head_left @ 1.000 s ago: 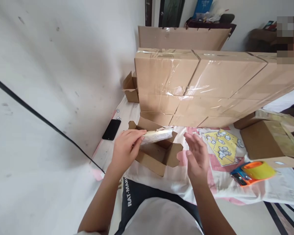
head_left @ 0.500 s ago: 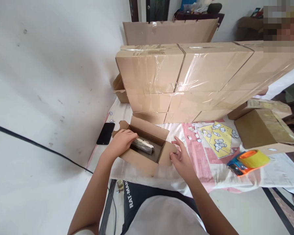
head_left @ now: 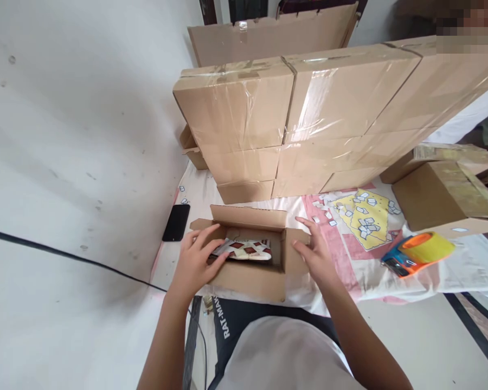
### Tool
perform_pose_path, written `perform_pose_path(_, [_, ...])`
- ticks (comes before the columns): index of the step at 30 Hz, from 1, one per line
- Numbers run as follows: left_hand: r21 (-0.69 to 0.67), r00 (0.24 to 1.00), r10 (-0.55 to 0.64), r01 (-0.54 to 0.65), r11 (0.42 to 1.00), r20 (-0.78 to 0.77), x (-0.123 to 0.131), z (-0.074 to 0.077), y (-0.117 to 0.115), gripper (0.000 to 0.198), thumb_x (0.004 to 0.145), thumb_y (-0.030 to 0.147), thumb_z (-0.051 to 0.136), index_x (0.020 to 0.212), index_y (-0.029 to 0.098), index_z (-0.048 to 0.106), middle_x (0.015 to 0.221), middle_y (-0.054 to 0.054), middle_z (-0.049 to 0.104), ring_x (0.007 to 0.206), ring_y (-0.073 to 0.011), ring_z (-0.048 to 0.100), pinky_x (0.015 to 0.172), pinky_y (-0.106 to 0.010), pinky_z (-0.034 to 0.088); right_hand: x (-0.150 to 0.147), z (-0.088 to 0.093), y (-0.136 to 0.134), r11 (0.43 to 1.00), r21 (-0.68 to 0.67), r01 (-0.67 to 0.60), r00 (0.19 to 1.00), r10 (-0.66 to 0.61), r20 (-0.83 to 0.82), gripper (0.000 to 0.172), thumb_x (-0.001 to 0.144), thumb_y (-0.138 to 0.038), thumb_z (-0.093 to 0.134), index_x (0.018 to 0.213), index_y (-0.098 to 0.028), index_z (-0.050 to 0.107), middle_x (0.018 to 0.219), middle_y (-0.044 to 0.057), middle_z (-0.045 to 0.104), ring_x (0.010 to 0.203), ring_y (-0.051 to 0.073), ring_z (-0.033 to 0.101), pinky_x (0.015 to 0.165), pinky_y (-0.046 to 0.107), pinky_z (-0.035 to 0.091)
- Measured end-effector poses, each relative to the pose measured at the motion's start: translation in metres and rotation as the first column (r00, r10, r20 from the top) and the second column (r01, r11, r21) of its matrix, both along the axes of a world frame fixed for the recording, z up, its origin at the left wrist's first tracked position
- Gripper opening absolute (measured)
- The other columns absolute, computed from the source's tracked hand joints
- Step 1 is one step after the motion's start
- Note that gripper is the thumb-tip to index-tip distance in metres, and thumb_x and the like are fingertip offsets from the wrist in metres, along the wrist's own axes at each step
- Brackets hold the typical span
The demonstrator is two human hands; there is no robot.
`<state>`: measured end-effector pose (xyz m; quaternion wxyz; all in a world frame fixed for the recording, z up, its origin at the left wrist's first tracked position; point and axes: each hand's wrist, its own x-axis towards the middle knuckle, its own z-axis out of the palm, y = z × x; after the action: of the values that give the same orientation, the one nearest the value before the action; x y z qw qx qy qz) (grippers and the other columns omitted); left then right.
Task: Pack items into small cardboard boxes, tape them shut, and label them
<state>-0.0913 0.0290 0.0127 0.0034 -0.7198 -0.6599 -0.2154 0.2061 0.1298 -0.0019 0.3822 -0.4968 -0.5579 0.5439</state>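
Observation:
An open cardboard box [head_left: 248, 281] sits on the cloth-covered table in front of me, its flaps folded outward. Inside lies a flat packet [head_left: 250, 249] with a red and white diamond pattern. My left hand [head_left: 197, 257] reaches over the box's left end, thumb and fingertips around the packet's left end, which they partly hide. At the right end, my right hand [head_left: 319, 252] has its thumb on the side flap and its other fingers behind it, the index finger stretched out.
Taped cardboard boxes [head_left: 236, 119] form a wall behind. A black phone [head_left: 176, 222] lies left, near the white wall. To the right are a yellow paper [head_left: 361, 216] with scraps, a tape dispenser [head_left: 417, 254] and another open box [head_left: 427, 197].
The packet has turned from its dark edge to show its diamond pattern. My left hand's fingers have spread more, and the box sits straighter. The view has tilted down.

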Motion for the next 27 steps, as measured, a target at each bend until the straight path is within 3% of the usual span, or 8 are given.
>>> perform_pose_path(5, [0.138,0.941,0.206,-0.249,0.959,0.267,0.007,-0.037,-0.03,0.048,0.092,0.043,0.063,0.138,0.033,0.053,0.15,-0.013,0.048,0.132,-0.0346,0.047,0.107,-0.058,0.04,0.028,-0.003,0.027,1.0,0.018,0.014,0.998,-0.013,-0.057,0.049,0.082,-0.029,0.064,0.131,-0.031,0.059,0.065,-0.006,0.041,0.052,0.013,0.035,0.05,0.026,0.031])
perform_pose_path(8, [0.12,0.891,0.078,-0.146,0.982,0.447,0.005,-0.064,-0.032,0.098,0.082,0.077,0.053,0.16,0.029,0.018,0.151,-0.02,0.045,0.136,-0.0363,0.05,0.105,-0.055,0.045,0.028,-0.013,0.03,0.979,0.202,-0.013,0.991,0.04,-0.127,0.036,0.093,-0.037,0.056,0.128,-0.03,0.061,0.079,-0.001,0.053,0.071,0.017,0.052,0.068,0.03,0.045])
perform_pose_path(11, [0.142,0.924,-0.102,0.053,0.988,0.368,0.002,-0.079,-0.026,0.124,0.063,0.087,0.055,0.162,0.027,0.009,0.144,-0.02,0.054,0.136,-0.0375,0.052,0.108,-0.053,0.045,0.022,-0.024,0.023,0.898,0.418,-0.136,0.991,0.126,0.05,0.022,0.097,-0.034,0.056,0.106,-0.026,0.073,0.089,0.004,0.055,0.088,0.02,0.056,0.082,0.036,0.047])
perform_pose_path(14, [0.07,0.952,-0.145,0.131,0.989,0.27,0.003,-0.078,-0.015,0.115,0.063,0.08,0.065,0.159,0.029,0.025,0.14,-0.015,0.062,0.141,-0.0349,0.047,0.113,-0.05,0.04,0.018,-0.036,0.014,0.857,0.474,-0.199,0.974,0.119,0.194,0.02,0.095,-0.025,0.057,0.095,-0.025,0.077,0.092,0.005,0.051,0.092,0.021,0.055,0.085,0.037,0.048])
perform_pose_path(16, [0.056,0.937,-0.114,0.101,0.993,0.331,0.008,-0.075,-0.008,0.103,0.062,0.084,0.063,0.148,0.029,0.047,0.135,-0.012,0.067,0.137,-0.0337,0.052,0.112,-0.048,0.041,0.019,-0.044,0.013,0.882,0.444,-0.158,0.982,0.094,0.163,0.025,0.092,-0.022,0.057,0.11,-0.027,0.074,0.104,0.006,0.052,0.103,0.022,0.056,0.092,0.039,0.05])
perform_pose_path(19, [0.096,0.891,-0.057,0.015,0.995,0.451,0.017,-0.071,0.001,0.093,0.062,0.091,0.055,0.127,0.025,0.065,0.122,-0.011,0.074,0.128,-0.0326,0.059,0.111,-0.047,0.042,0.021,-0.054,0.018,0.944,0.321,-0.075,0.997,0.074,0.017,0.059,0.086,-0.023,0.063,0.143,-0.034,0.052,0.136,0.008,0.048,0.128,0.025,0.05,0.105,0.045,0.047])
perform_pose_path(22, [0.111,0.86,0.061,-0.135,0.985,0.506,0.03,-0.07,0.007,0.075,0.077,0.084,0.053,0.12,0.023,0.067,0.105,-0.009,0.077,0.116,-0.0298,0.064,0.11,-0.049,0.042,0.02,-0.059,0.031,0.98,0.184,-0.072,0.977,0.106,-0.187,0.076,0.083,-0.026,0.065,0.153,-0.038,0.037,0.156,0.006,0.04,0.144,0.025,0.04,0.117,0.049,0.037])
perform_pose_path(27, [0.043,0.745,0.288,-0.39,0.92,0.602,0.054,-0.068,0.015,0.053,0.09,0.053,0.063,0.133,0.023,0.057,0.124,-0.012,0.065,0.114,-0.0249,0.062,0.101,-0.044,0.049,0.015,-0.051,0.047,0.978,0.207,-0.029,0.94,0.097,-0.327,0.055,0.091,-0.036,0.062,0.145,-0.037,0.051,0.157,0.003,0.045,0.148,0.023,0.037,0.125,0.049,0.024])
